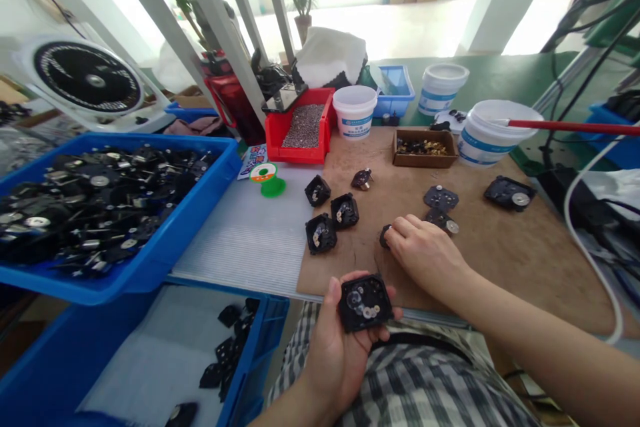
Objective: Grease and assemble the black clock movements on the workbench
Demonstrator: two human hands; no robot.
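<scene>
My left hand (340,340) is closed around the edges of a square black plastic housing (366,303), its open side up, with small pale gears inside. Over the brown board, my right hand (425,250) has its fingers drawn together on a small black part (385,236), mostly hidden by the fingertips. Left of that hand sit three similar housings (321,233) with gears in them, and a loose black part with metal pins (363,179) lies behind them. Just beyond my right wrist are a dark flat plate (441,197) and another black part with a metal disc (443,221).
A blue tray (200,213) heaped with black parts stands left, above a lower blue bin (273,327). At the back are a red bin of small metal pieces (327,140), white buckets (355,113) and a brown box of brass bits (425,159). A red stick (575,127) crosses at right.
</scene>
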